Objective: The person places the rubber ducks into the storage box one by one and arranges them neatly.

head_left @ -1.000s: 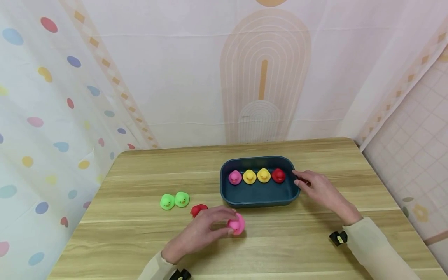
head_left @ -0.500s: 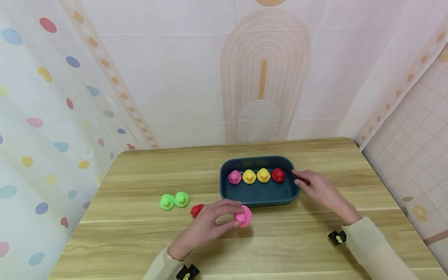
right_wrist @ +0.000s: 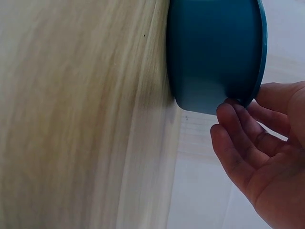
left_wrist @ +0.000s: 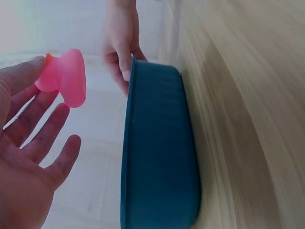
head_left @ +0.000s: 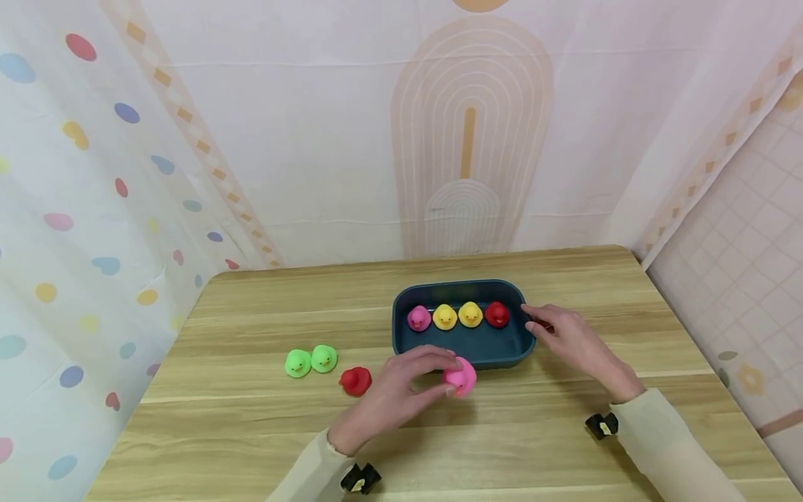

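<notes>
My left hand [head_left: 395, 390] pinches a pink rubber duck [head_left: 461, 377] between thumb and fingertips, raised near the front rim of a dark blue tray [head_left: 470, 345]. In the left wrist view the pink duck [left_wrist: 66, 78] is held higher than the tray's rim. My right hand [head_left: 574, 341] grips the tray's right end; the right wrist view shows its thumb and fingers [right_wrist: 233, 126] at the rim. Inside the tray, a row holds a pink duck [head_left: 419, 318], two yellow ducks [head_left: 458, 316] and a red duck [head_left: 498, 314].
Left of the tray on the wooden table [head_left: 251, 432] sit two green ducks [head_left: 311, 361] side by side. A red duck [head_left: 355, 381] lies near my left wrist, turned sideways. A patterned curtain [head_left: 314, 139] hangs behind the table.
My left hand has carried the pink duck right and slightly away from me, up to the tray's front rim. The red duck on the table is now uncovered. The right hand stays at the tray.
</notes>
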Available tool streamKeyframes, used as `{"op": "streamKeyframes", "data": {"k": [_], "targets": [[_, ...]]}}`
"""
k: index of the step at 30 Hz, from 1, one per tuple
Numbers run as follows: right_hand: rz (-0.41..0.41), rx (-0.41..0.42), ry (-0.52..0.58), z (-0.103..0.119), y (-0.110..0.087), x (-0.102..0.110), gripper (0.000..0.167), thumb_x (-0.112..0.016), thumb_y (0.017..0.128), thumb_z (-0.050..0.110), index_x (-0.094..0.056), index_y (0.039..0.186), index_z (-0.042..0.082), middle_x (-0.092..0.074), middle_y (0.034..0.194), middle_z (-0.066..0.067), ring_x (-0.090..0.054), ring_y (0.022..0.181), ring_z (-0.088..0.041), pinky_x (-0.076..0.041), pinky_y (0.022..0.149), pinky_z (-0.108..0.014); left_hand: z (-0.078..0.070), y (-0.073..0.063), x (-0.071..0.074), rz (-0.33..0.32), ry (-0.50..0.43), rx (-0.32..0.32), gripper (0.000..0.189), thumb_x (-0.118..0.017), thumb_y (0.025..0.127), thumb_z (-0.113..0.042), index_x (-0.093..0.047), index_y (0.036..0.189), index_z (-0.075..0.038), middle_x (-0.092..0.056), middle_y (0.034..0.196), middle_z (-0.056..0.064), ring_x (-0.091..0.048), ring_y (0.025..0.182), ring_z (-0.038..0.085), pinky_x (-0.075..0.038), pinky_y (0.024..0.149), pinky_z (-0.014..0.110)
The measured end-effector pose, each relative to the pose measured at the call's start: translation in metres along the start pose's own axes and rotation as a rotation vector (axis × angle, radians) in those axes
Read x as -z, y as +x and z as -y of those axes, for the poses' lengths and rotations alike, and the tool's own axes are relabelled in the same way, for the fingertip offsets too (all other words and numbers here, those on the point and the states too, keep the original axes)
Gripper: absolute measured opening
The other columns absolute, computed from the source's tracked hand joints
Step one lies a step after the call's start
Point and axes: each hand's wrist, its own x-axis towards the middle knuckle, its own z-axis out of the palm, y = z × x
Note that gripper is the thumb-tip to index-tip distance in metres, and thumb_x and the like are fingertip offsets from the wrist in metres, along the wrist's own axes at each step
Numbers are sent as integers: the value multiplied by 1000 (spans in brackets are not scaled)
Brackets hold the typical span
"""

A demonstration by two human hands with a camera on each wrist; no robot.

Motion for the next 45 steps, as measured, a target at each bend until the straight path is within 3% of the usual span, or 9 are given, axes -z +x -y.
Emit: {"op": "streamKeyframes", "data": {"k": [7,16,31,38,45], "targets": [[-5,-1,3,-2,0,-1,37,-67,102,10,-65,136,-5,-69,98,-7,-53,75,-15,-45,62,-26,-3,22,-12,-10,-40,-40,28,-75,98,-21,-74,124,-13,-70,127,-1,-64,120,12,-54,101,32],[-19,28,-3,-3,0,-3,36,-67,101,8,-65,134,-6,-69,96,-5,-52,73,-13,-45,62,-26,-3,49,-26,-47,-55,-2,30,-77,96,-18,-74,125,-12,-71,126,-1,-63,122,12,-52,104,32],[-3,22,17,-2,2,-3,37,-66,102,9,-64,136,-7,-68,95,-4,-52,73,-13,-46,63,-26,3,82,-45,-104,-1,135,28,-74,98,-22,-73,124,-11,-72,122,0,-64,114,14,-52,103,32],[-12,39,8,-3,4,-5,37,-68,101,8,-65,135,-7,-69,96,-5,-52,73,-13,-46,63,-26,9,92,-55,-90,16,195,25,-74,98,-19,-74,122,-11,-71,126,2,-63,118,17,-51,106,34],[21,23,20,-2,3,-4,39,-66,102,9,-63,137,-7,-61,87,0,-48,69,-11,-42,60,-26,12,100,-66,-55,72,280,23,-76,97,-20,-77,118,-10,-72,123,3,-64,115,20,-52,104,34]]}}
